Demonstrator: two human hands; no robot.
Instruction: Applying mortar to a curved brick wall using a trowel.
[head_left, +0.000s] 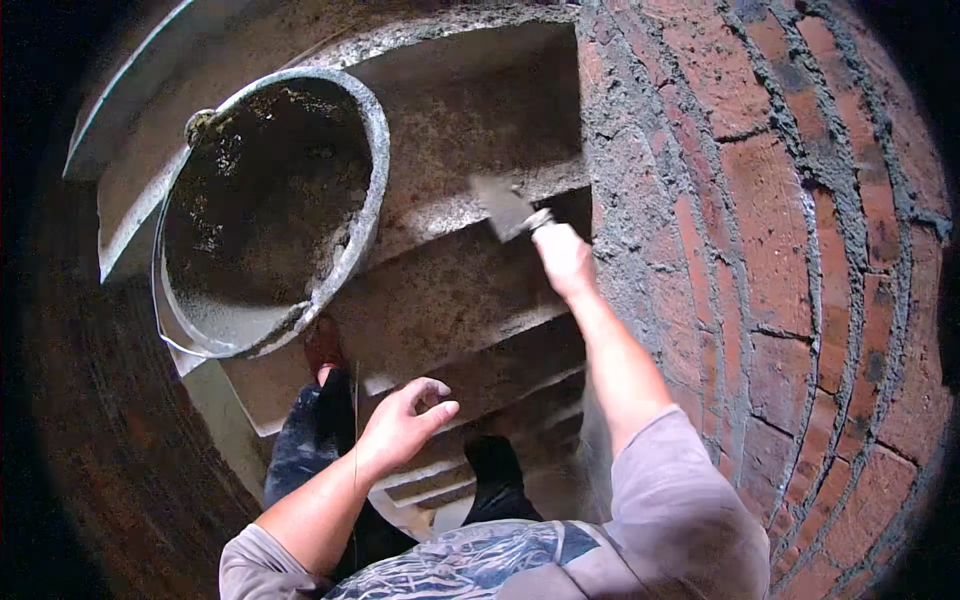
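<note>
My right hand [563,258] is stretched forward and grips the handle of a small metal trowel [503,206]. Its blade hangs over a concrete step, just left of a red brick wall [790,250] with grey mortar joints. My left hand [405,420] hovers lower down with its fingers apart and nothing in it. A thin string runs down by the left wrist. A grey bucket [365,160] smeared with mortar stands on an upper step to the left of the trowel.
Concrete stair steps [450,290] descend below me, and my legs and shoes [322,345] stand on them. Another brick surface [110,420] curves along the left side. A pale slab edge [130,90] lies behind the bucket.
</note>
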